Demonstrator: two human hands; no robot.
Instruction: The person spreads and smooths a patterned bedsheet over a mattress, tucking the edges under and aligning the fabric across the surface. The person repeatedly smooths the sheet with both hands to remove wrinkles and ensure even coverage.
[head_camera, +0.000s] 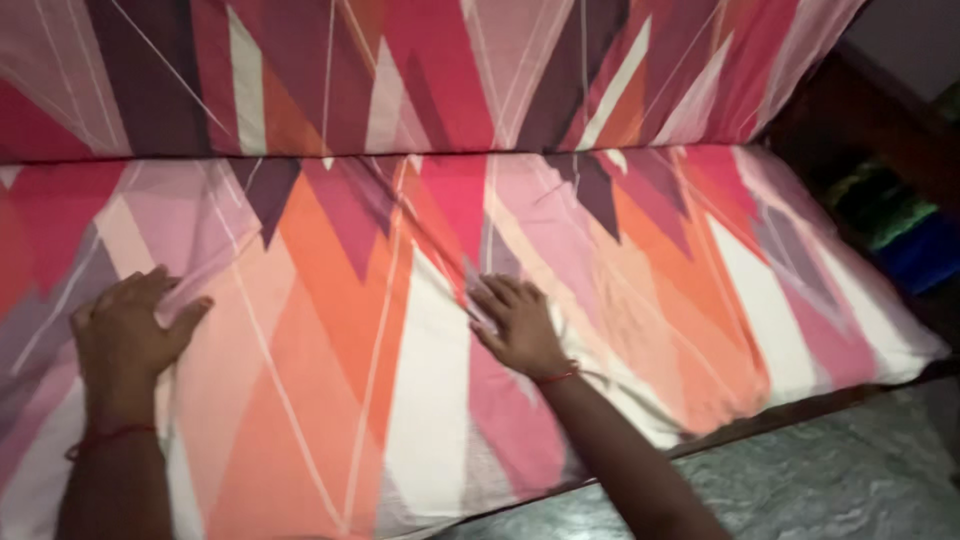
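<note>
A bed sheet (340, 300) with pink, orange, red, purple and white angular shapes covers a flat mattress. My left hand (125, 330) lies palm down on the sheet at the left, fingers spread. My right hand (515, 325) rests flat on the sheet near the middle, fingers pointing up and left, beside a crease in the cloth. Each wrist wears a thin red thread. Neither hand grips anything.
A second cushion or raised part (450, 70) in the same patterned cloth runs along the top. A grey-green marbled floor (830, 470) shows at the bottom right. Dark furniture with blue and green items (900, 230) stands at the right edge.
</note>
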